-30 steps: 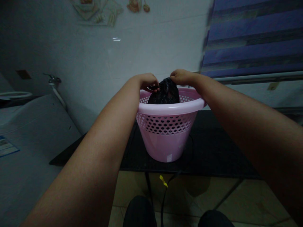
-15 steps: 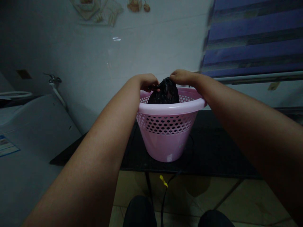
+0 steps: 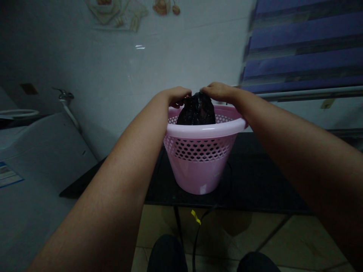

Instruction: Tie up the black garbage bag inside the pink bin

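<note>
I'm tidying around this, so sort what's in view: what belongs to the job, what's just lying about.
In the job:
black bag, left hand and right hand at its top
pink basket around the bag
black table under the basket

Just there:
black cord with yellow tag
wall tap
blue striped blind
pale appliance

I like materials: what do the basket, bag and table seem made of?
Basket: likely glossy molded plastic; smooth, neatly holed. Bag: probably thin plastic film, shiny and crinkled. Table: dark, flat top; too dim to tell stone from board.
</note>
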`<state>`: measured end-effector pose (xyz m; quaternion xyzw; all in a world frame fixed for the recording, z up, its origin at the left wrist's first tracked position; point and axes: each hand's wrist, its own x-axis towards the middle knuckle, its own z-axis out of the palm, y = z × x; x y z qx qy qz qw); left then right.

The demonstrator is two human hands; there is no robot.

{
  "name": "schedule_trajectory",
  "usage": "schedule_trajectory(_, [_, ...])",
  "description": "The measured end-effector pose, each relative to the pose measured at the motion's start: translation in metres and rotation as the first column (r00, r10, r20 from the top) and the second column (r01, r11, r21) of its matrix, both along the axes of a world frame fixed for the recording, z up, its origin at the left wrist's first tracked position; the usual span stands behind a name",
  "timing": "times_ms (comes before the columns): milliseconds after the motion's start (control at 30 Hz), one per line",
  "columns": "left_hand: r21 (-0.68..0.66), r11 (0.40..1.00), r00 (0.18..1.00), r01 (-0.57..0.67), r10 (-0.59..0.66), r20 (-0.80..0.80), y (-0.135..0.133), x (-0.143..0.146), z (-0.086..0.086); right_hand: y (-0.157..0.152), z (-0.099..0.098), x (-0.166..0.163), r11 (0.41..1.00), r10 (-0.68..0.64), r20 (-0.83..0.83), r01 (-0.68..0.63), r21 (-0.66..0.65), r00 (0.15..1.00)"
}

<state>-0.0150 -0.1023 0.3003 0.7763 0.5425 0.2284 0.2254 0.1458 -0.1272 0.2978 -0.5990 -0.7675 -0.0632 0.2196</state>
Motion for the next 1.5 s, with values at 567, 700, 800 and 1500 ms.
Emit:
schedule_trajectory(567, [0.078, 0.997, 0.999, 0.008, -0.005, -0.037, 0.0062, -0.0019, 0.0004, -0.0006, 0.0004, -0.0003, 1.000, -0.016, -0.026, 0.016, 0.006, 1.000])
schedule_trajectory(700, [0.060, 0.998, 1.000, 0.020, -0.019, -0.019, 0.0064, -0.0022, 0.0004, 0.0005, 0.0002, -0.0001, 1.000, -0.018, -0.028, 0.019, 0.021, 0.999])
schedule_trajectory(800, [0.053, 0.999, 1.000, 0.000, 0.000, -0.013, 0.0048, -0.0018, 0.0006, 0.0009, 0.0002, -0.0007, 0.999, -0.031, -0.032, 0.032, 0.035, 0.999])
schedule_trajectory(1500, [0.047, 0.999, 0.999, 0.000, 0.002, -0.049, 0.0051, -0.0029, 0.0012, 0.0038, 0.0003, -0.0011, 0.998, -0.055, -0.046, 0.057, 0.032, 0.997])
